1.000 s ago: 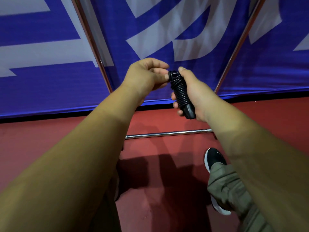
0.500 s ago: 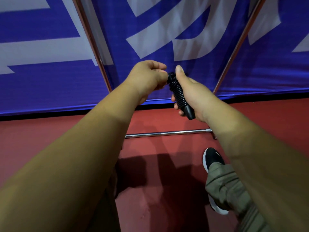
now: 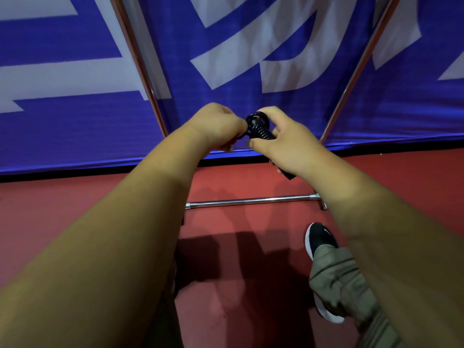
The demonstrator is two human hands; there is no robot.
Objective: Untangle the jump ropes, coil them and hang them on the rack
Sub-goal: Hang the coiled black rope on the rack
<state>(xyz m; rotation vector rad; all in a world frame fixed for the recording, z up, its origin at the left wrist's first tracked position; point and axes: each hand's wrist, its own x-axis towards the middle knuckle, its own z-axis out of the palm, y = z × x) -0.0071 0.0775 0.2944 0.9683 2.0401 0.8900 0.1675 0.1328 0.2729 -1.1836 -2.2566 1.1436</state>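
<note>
In mid-frame the right hand (image 3: 288,144) grips 1 tightly wound jump rope (image 3: 259,128) while the left hand's (image 3: 221,126) curled fingers pinch its top end, probably finishing the coil before hanging it on the rack (image 3: 251,200).

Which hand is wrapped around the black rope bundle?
The right hand grips the rope bundle along its length; the left hand only pinches at its top end.

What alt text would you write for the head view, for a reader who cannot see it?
The right hand grips a black jump rope coiled tightly round its handle, while the left hand pinches the top end. Behind stand a chrome rack and a blue banner.
</note>
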